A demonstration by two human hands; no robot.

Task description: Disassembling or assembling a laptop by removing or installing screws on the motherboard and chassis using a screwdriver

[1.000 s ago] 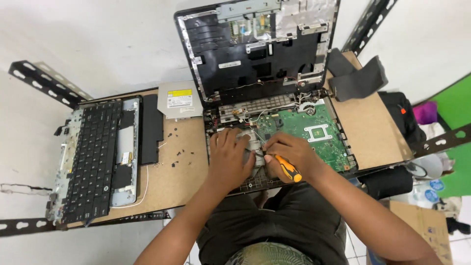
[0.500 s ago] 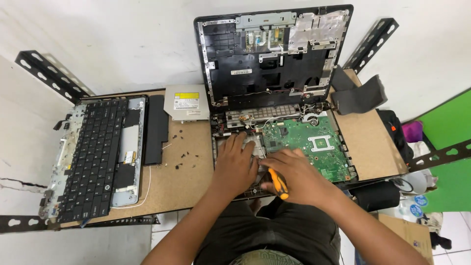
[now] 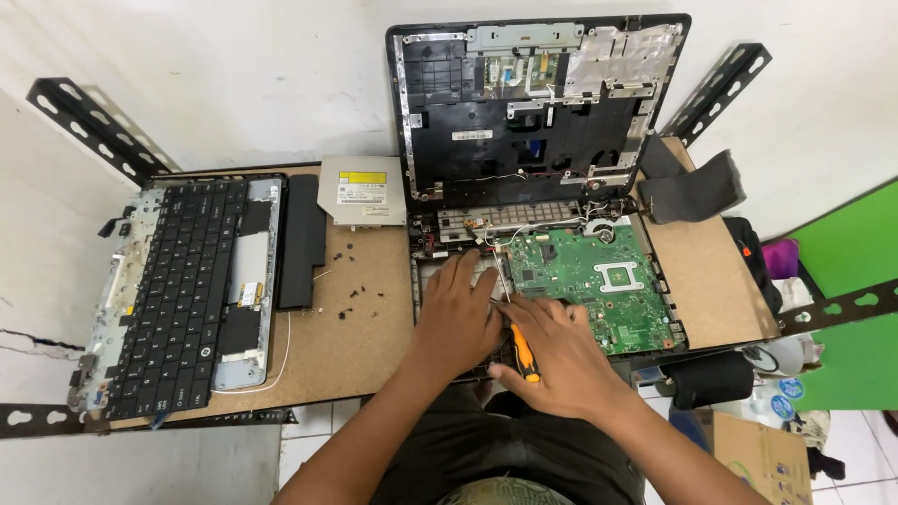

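Both hands have shifted slightly left on the opened laptop base since the earlier frame. Nearest, the right hand (image 3: 559,360) is closed around an orange-handled screwdriver (image 3: 523,351), its shaft pointing up towards the green circuit board (image 3: 599,281). Touching it on the left, the left hand (image 3: 458,313) lies flat, fingers spread, on the laptop base (image 3: 449,271). Farther off on the counter (image 3: 365,346) lie loose black screws (image 3: 348,290), a silver optical drive (image 3: 361,190) and the detached keyboard panel (image 3: 182,290).
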